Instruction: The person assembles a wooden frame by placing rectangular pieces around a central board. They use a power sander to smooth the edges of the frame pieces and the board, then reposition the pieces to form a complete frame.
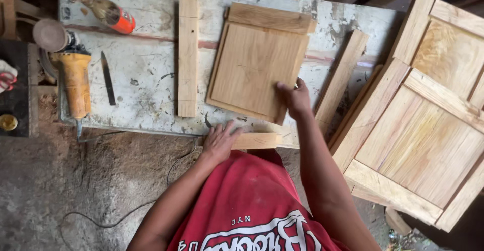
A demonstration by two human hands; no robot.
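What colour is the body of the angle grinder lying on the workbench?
The angle grinder's body is yellow-orange, with a black head near the disc. The head view shows it best.

Pale tan wood panel [254, 69] (fine grain) — yellow grinder [74, 82], orange-red bottle [112, 15], red shirt [247, 205] — scuffed white bench [146, 69].
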